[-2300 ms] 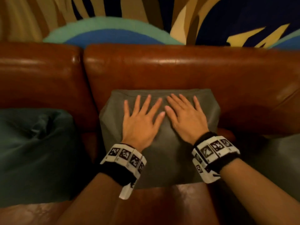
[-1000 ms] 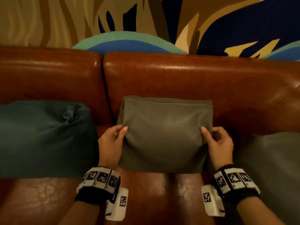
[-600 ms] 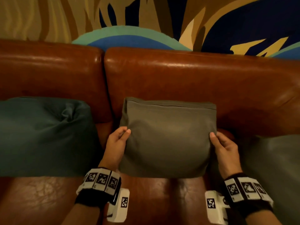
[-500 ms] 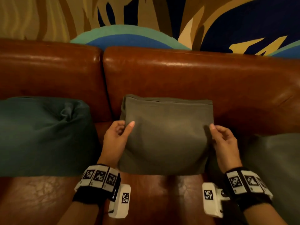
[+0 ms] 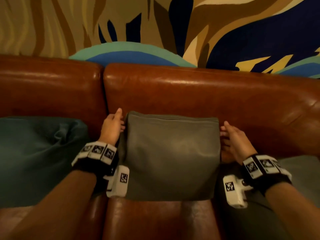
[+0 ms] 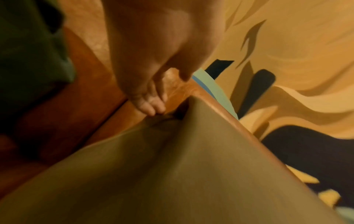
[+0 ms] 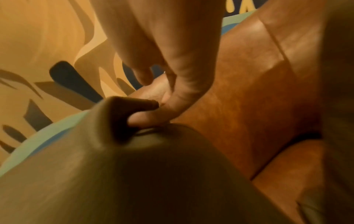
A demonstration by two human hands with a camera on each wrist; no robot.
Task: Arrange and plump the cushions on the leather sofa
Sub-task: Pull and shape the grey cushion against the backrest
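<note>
A brown leather sofa [image 5: 199, 94] with glossy, creased back pads carries three cushions on its seat. A grey-green cushion [image 5: 171, 156] stands upright at centre, leaning against the backrest. A dark teal cushion [image 5: 34, 153] slumps to its left, rumpled at one corner. A third cushion [image 5: 301, 172], apparently grey, lies at the right edge, only partly in view and dimly lit.

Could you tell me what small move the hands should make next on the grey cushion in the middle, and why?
Probably tug both top corners up and outward. The square olive-grey fabric cushion leans on the brown leather sofa back, bulging in the middle. The left hand touches its upper left corner, and the right hand has fingers at the right corner, so squaring them seems the natural follow-up.
</note>
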